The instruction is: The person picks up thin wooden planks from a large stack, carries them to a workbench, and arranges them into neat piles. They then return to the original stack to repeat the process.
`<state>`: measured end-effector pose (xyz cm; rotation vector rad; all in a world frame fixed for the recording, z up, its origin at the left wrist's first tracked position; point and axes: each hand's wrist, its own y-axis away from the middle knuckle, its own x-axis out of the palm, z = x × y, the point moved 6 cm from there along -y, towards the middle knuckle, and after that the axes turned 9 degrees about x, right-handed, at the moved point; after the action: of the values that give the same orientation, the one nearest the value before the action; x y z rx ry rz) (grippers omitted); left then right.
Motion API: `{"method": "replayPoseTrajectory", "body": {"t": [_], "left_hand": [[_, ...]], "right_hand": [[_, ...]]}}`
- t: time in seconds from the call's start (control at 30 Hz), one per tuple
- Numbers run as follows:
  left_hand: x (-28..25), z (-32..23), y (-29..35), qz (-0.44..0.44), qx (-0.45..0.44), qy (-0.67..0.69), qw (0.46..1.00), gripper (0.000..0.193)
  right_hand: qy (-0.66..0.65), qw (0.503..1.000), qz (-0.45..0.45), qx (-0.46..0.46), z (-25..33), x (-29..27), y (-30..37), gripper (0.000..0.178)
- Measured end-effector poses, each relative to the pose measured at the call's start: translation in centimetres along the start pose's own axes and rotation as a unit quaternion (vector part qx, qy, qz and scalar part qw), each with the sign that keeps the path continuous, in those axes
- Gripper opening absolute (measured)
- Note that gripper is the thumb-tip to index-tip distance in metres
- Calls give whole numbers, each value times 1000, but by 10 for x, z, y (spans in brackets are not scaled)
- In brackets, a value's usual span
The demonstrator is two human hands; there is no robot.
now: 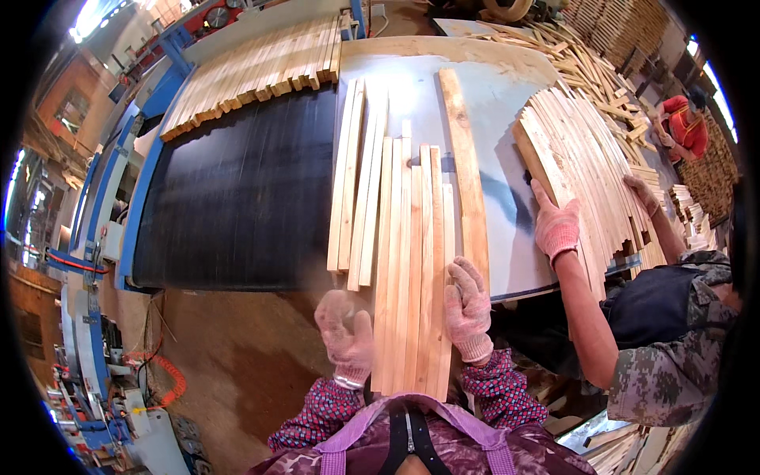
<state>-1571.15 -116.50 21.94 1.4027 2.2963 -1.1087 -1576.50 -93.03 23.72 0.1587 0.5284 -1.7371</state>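
1. Head view: a bundle of wooden strips lies between the two hands, at 3 o'clock from the left hand and 9 o'clock from the right hand; its far ends lie over the pale table, its near ends jut toward the person's body at 6 o'clock.
2. Left hand: gloved, spread, slightly blurred, thumb apart from the cupped fingers, which point to 11 o'clock; it is just beside the bundle, though I cannot tell if they touch; its patterned sleeve enters from 7 o'clock.
3. Right hand: gloved, loosely bent rather than pinching, fingertips toward 11 o'clock, set against the bundle's outer edge; its forearm enters from 5 o'clock.
4. Loose strips lie at 12 o'clock from the left hand; a wider board, at 12 o'clock from the right; a co-worker's gloved hand touches a strip stack at 2 o'clock.
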Motion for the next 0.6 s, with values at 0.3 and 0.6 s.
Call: {"method": "replayPoseTrajectory", "body": {"t": [0.3, 0.6], "left_hand": [[7, -16, -51, 139, -89, -118, 979, 53], [10, -20, -74, 231, -137, -169, 948, 43]], "right_hand": [[17, 999, 20, 20, 5, -4, -5, 33], [1, 1000, 11, 21, 0, -2, -4, 32]]}}
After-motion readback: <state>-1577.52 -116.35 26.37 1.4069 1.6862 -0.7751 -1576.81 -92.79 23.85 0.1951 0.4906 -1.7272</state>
